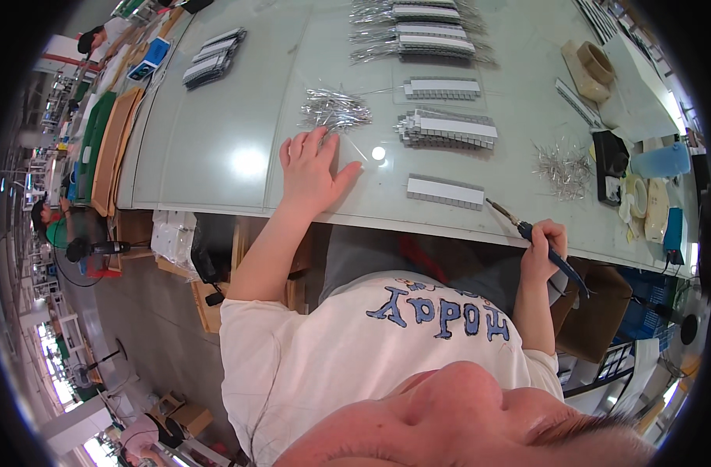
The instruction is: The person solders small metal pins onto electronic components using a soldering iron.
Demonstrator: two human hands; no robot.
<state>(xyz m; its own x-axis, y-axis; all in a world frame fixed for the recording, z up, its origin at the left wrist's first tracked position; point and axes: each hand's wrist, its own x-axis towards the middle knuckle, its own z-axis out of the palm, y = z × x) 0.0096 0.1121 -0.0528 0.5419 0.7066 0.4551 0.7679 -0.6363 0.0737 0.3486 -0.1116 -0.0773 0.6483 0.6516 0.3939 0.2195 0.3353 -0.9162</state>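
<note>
My left hand [309, 173] lies on the glass-topped table with its fingers spread, fingertips at the near edge of a heap of thin silvery wire pieces [336, 109]. Whether it touches them I cannot tell. My right hand [544, 247] is closed round the dark blue handles of long-nose pliers [524, 229]. Their tip points left, close to the right end of a single grey strip with a white band [446, 191]. Beyond that strip lies a stack of similar strips [449, 129], and farther off another strip [443, 89].
Strips with wires sticking out [433, 39] fill the far middle; a small stack of strips [214, 57] lies far left. Toward the right are scattered wire bits [564, 167], a black holder [609, 165], tape rolls [595, 62] and a blue cup [661, 160]. The table's front edge [355, 222] runs before me.
</note>
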